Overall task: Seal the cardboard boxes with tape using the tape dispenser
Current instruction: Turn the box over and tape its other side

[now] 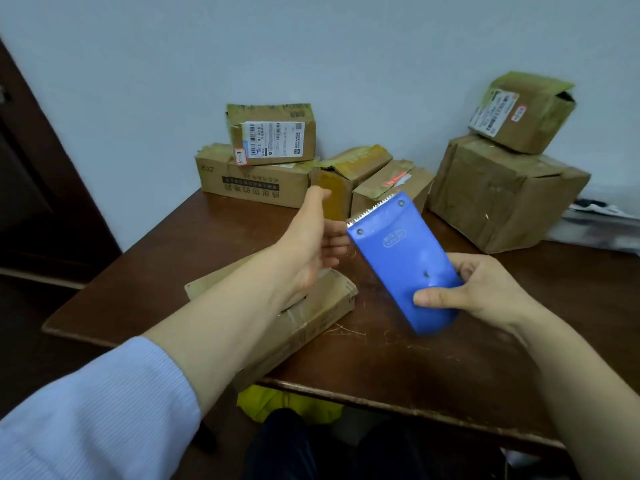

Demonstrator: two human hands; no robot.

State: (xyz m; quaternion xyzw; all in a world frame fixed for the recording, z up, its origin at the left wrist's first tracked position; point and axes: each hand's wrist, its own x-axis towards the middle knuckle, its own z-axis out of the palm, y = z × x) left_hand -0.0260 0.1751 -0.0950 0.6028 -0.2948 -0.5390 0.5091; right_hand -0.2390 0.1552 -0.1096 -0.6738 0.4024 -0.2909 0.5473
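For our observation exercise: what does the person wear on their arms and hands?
The left arm wears a pale blue, finely ribbed sleeve; its forearm is bare. No sleeve shows on the right arm. The left hand and right hand show no glove, ring or watch.

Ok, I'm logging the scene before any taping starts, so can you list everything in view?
flat box: one, brown, near left of the table, under the left forearm
other cardboard boxes: six, brown, along the back; two stacked left, two side by side in the middle, two stacked right
tape dispenser: one, blue, toothed edge pointing away, held above the table
table: one, dark brown, scratched
yellow-green item: one, below the table's near edge; cannot tell what it is
door: one, dark brown, far left
wall: pale grey-blue, behind the boxes
left hand: open, reaching toward the middle boxes
sleeve: pale blue, on the left arm
right hand: grips the dispenser's near end
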